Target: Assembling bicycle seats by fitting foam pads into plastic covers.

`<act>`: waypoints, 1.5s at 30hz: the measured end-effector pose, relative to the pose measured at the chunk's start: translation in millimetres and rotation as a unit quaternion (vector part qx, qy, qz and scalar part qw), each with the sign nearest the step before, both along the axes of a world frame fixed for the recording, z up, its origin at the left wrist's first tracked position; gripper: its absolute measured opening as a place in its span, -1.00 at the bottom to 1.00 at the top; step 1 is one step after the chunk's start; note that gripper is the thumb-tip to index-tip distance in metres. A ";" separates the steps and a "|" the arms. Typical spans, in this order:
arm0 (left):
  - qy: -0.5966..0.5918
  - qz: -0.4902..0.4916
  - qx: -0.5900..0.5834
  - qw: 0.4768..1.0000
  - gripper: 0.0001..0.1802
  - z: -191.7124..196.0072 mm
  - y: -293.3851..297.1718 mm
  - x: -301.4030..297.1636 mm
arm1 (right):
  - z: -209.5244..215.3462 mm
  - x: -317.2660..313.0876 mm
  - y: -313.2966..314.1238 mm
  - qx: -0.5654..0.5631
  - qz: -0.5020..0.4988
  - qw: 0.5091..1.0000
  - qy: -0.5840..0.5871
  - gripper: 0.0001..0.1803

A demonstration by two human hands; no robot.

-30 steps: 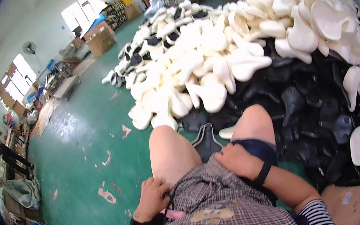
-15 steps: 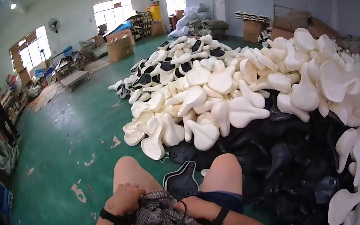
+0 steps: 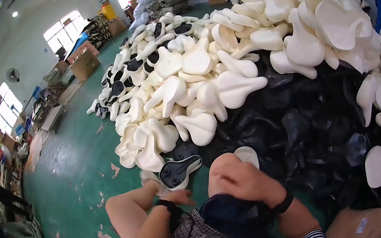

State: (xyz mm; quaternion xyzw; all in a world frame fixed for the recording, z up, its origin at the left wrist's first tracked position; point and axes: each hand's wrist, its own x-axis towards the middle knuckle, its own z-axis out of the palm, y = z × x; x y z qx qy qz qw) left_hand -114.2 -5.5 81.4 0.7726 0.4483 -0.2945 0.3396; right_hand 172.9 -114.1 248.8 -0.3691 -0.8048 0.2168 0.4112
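Observation:
My left hand (image 3: 178, 197) is between my thighs, fingers apart and slightly blurred, with nothing seen in it. My right hand (image 3: 247, 181) is over my right knee, its fingers smeared by motion; I cannot make out anything in them. Beyond my hands, a bicycle saddle piece (image 3: 171, 173), black with a cream rim, lies on the floor by my left foot (image 3: 152, 180). A cream saddle foam (image 3: 248, 155) shows partly behind my right knee. The checked apron (image 3: 201, 235) covers my lap, with dark cloth (image 3: 227, 215) on my right thigh.
A large heap of cream saddle foams (image 3: 197, 62) rises ahead, some with black bases. Black saddle shells (image 3: 293, 129) lie piled to the right, near a cardboard box (image 3: 361, 224). A low trolley (image 3: 53, 118) and cartons (image 3: 84, 64) stand along the left wall.
My view has turned right and downward. My hands have parted from the apron at my lap, the right one moving to my right knee. My left leg has swung outward.

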 end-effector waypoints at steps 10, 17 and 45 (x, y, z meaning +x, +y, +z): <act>-0.142 0.223 0.150 0.953 -0.82 -129.9 40.3 -43.8 | -218.6 103.6 89.1 -0.305 -0.347 0.884 0.064 -0.76; -0.189 0.267 0.397 0.858 -0.61 -123.2 152.9 -10.2 | -293.4 73.1 156.6 -0.220 -0.237 0.911 -0.257 -0.62; -0.099 0.381 0.294 0.871 -0.80 47.4 -181.6 -124.6 | -314.9 28.0 177.4 -0.344 -0.163 0.924 0.031 -0.68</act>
